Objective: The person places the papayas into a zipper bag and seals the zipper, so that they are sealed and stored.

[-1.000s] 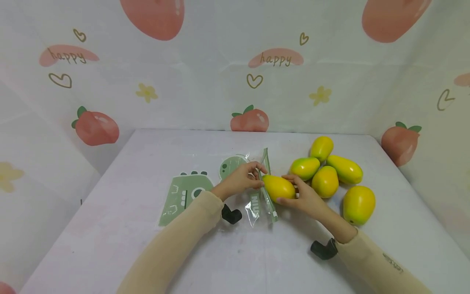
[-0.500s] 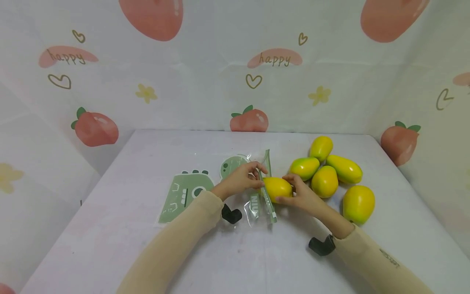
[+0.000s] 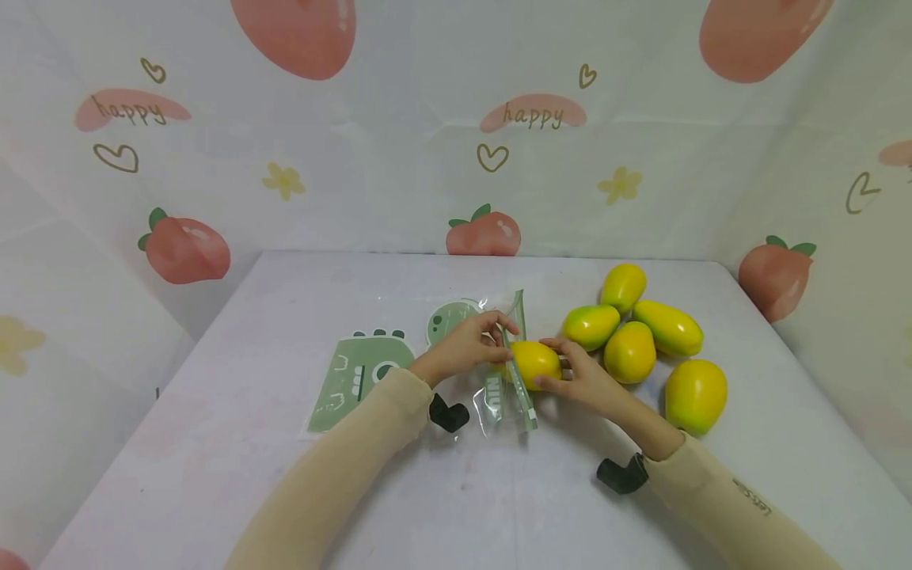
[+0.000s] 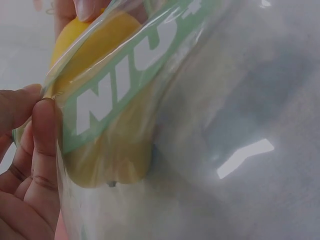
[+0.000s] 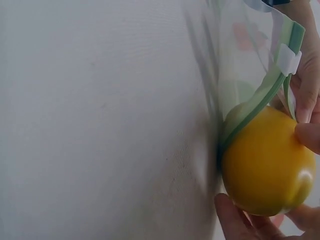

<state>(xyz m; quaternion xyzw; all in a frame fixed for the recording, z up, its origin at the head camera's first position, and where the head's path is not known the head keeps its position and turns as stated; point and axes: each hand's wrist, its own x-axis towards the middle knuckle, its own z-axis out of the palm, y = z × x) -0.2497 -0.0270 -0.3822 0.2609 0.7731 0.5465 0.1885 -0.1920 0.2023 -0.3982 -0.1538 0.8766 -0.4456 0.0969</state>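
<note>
A clear zip bag point(image 3: 491, 408) with green cartoon print lies on the table, its green-edged mouth facing right. My left hand point(image 3: 463, 347) pinches the edge of that mouth between thumb and finger. A yellow mango point(image 3: 543, 364) is partway through the opening, and my right hand point(image 3: 587, 380) grips its outer end. Through the clear film in the left wrist view, the mango's inner end point(image 4: 107, 167) shows below the printed band. A white slider point(image 5: 288, 60) sits on the green zip strip in the right wrist view.
Several yellow-green mangoes lie right of the bag: a group around one mango point(image 3: 630, 353) and a separate one point(image 3: 697, 396) nearer the right forearm. Black wrist-camera mounts sit at the left cuff point(image 3: 449, 414) and right cuff point(image 3: 622, 474). The table point(image 3: 456, 507) is white.
The mango has slid left, further into the bag's mouth, with my right hand moving along with it. My left hand keeps its pinch on the bag's edge, almost unmoved.
</note>
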